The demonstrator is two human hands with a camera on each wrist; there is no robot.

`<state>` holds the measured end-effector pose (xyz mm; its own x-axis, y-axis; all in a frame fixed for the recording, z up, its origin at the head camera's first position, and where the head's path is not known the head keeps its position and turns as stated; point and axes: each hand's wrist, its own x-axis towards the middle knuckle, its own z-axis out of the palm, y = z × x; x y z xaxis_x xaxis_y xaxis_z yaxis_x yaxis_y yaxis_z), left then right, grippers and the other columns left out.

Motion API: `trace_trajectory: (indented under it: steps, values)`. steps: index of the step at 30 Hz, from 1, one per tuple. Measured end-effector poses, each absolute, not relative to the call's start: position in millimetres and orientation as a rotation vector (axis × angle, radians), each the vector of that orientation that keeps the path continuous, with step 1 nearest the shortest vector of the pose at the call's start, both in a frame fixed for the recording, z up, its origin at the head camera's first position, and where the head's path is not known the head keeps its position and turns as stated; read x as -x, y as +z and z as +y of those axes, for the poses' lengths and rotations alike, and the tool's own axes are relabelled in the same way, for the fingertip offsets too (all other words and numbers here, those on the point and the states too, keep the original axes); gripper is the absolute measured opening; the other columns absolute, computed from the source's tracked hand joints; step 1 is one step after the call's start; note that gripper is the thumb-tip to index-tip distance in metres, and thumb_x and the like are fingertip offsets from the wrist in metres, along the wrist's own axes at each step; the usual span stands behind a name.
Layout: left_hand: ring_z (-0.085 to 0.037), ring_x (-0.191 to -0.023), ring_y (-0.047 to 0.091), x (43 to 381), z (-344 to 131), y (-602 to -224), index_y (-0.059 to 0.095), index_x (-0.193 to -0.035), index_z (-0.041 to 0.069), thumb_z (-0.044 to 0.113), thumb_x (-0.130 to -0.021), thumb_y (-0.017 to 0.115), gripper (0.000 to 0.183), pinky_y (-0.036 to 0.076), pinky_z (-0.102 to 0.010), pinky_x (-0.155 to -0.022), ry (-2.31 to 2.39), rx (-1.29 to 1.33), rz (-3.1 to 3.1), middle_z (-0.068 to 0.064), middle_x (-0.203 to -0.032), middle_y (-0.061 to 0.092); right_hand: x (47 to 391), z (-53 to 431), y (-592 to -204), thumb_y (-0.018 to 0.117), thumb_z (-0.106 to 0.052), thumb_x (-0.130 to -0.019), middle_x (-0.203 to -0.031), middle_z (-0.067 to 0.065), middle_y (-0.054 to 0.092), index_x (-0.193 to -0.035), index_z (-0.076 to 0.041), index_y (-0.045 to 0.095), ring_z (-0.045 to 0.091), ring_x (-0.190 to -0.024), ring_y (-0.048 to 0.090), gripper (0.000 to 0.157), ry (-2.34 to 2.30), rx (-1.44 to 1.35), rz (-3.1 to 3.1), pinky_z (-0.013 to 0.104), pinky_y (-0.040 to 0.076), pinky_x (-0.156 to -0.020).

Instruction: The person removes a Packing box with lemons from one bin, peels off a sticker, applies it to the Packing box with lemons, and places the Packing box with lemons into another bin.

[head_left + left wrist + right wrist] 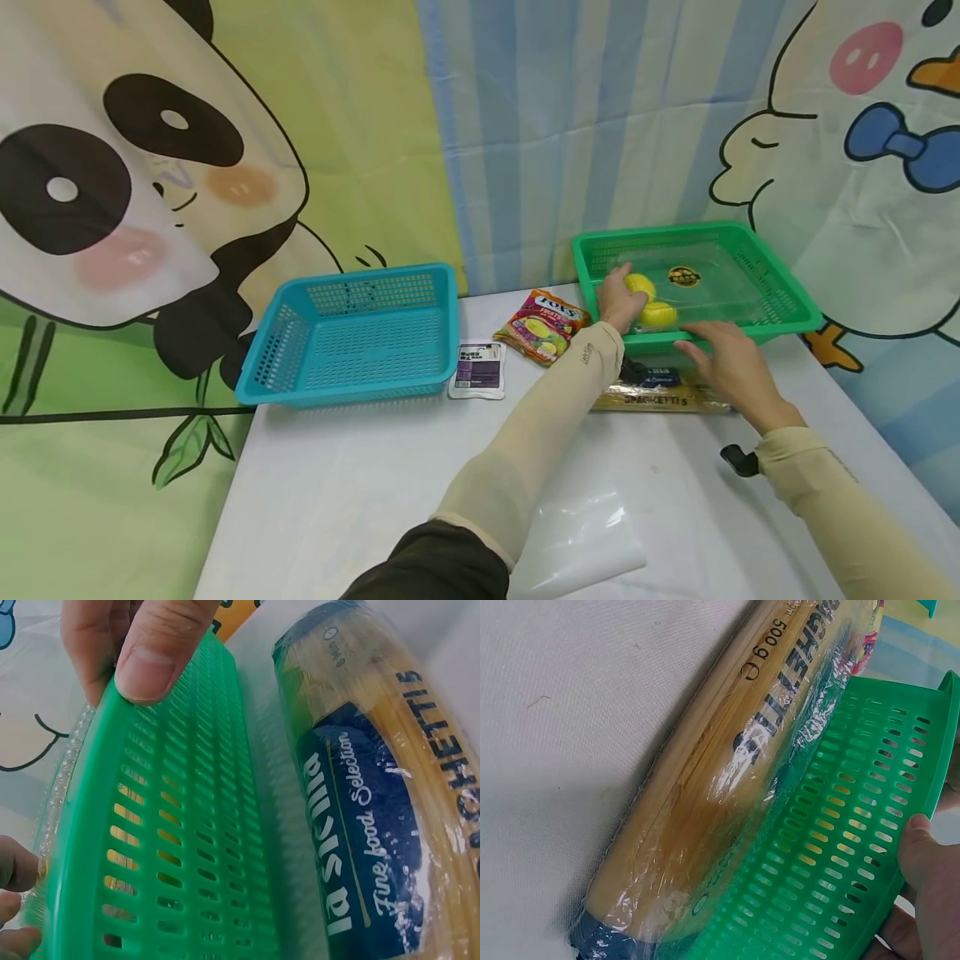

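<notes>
The left hand reaches into the left end of a green basket, beside two yellow lemon-like fruits. In the left wrist view its fingers lie near a clear plastic edge; what they hold is hidden. The right hand grips the basket's near rim, its thumb outside the slotted wall and fingers inside. A clear plastic container with a round black sticker lies in the basket. Along the near side rests a packet of spaghetti.
A blue slotted basket stands at the left. Between the baskets lie a Fox's fruit sweets bag and a small purple-and-white packet. A clear plastic sheet lies near the front. Printed cloth hangs behind the table.
</notes>
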<state>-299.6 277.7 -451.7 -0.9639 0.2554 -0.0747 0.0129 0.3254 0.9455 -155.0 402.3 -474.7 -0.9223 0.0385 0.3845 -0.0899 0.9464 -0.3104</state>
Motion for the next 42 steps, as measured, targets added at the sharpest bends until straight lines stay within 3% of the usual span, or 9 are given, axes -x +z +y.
trace_trajectory:
  steps: [2,7,12,15,18,23,27,31,42]
  values:
    - [-0.013,-0.063,0.049,300,278,-453,0.051,-0.15,0.026,-0.008,-0.088,0.063,0.071,0.031,-0.025,-0.041,1.682,-0.239,2.365,0.002,-0.159,0.044,154,401,-476,0.073,-0.017,-0.094,-0.121,0.032,0.065,-0.123,0.004,0.066,0.054,-0.114,0.058,0.037,0.461,-0.036,-2.701,0.068,0.036,-0.107]
    - [-0.015,-0.048,0.031,300,280,-458,0.049,-0.152,0.025,-0.011,-0.089,0.059,0.073,0.025,-0.025,-0.038,1.625,-0.238,2.379,0.003,-0.161,0.041,154,401,-479,0.073,-0.016,-0.094,-0.122,0.033,0.064,-0.124,0.004,0.065,0.054,-0.115,0.057,0.037,0.477,-0.036,-2.704,0.069,0.034,-0.108]
    - [-0.015,-0.086,0.059,299,283,-458,0.049,-0.152,0.025,-0.008,-0.088,0.06,0.072,0.03,-0.026,-0.043,1.541,-0.281,2.482,0.003,-0.158,0.044,154,402,-477,0.073,-0.016,-0.094,-0.122,0.032,0.064,-0.124,0.005,0.065,0.054,-0.116,0.057,0.038,0.462,-0.036,-2.694,0.068,0.035,-0.108]
    - [-0.019,-0.111,0.061,297,282,-457,0.049,-0.152,0.026,-0.006,-0.089,0.061,0.071,0.037,-0.026,-0.051,1.481,-0.289,2.555,0.003,-0.156,0.047,154,401,-475,0.073,-0.016,-0.094,-0.122,0.032,0.065,-0.124,0.005,0.065,0.053,-0.116,0.057,0.037,0.457,-0.04,-2.688,0.068,0.035,-0.109]
    - [-0.021,-0.113,0.062,295,282,-454,0.048,-0.152,0.026,-0.003,-0.091,0.063,0.07,0.043,-0.025,-0.061,1.427,-0.275,2.602,0.003,-0.153,0.05,154,400,-475,0.072,-0.018,-0.094,-0.122,0.032,0.065,-0.124,0.004,0.065,0.053,-0.116,0.057,0.037,0.458,-0.041,-2.692,0.068,0.034,-0.109]
    - [-0.02,-0.105,0.063,292,282,-451,0.046,-0.153,0.025,0.001,-0.09,0.068,0.071,0.048,-0.026,-0.068,1.39,-0.247,2.631,0.001,-0.149,0.053,154,400,-475,0.072,-0.018,-0.094,-0.121,0.032,0.065,-0.123,0.004,0.066,0.053,-0.115,0.058,0.037,0.454,-0.04,-2.689,0.068,0.034,-0.109]
    - [-0.017,-0.075,0.057,291,283,-449,0.041,-0.156,0.026,0.0,-0.092,0.065,0.073,0.042,-0.026,-0.055,1.441,-0.245,2.58,-0.002,-0.155,0.047,154,401,-476,0.072,-0.018,-0.094,-0.122,0.032,0.064,-0.124,0.004,0.065,0.054,-0.116,0.057,0.037,0.464,-0.032,-2.689,0.068,0.034,-0.11]
    - [-0.015,-0.049,0.037,292,278,-447,0.036,-0.158,0.027,-0.001,-0.093,0.06,0.074,0.033,-0.027,-0.043,1.507,-0.25,2.501,-0.003,-0.162,0.039,155,402,-477,0.071,-0.02,-0.096,-0.124,0.033,0.063,-0.126,0.004,0.064,0.054,-0.118,0.055,0.039,0.478,-0.026,-2.707,0.067,0.033,-0.111]
    - [-0.012,-0.041,0.026,286,258,-425,0.035,-0.158,0.026,0.008,-0.096,0.058,0.069,0.03,-0.026,-0.039,1.587,-0.335,2.355,0.002,-0.161,0.038,155,405,-476,0.069,-0.022,-0.098,-0.126,0.035,0.061,-0.127,0.004,0.063,0.057,-0.119,0.053,0.04,0.492,-0.041,-2.727,0.07,0.033,-0.108]
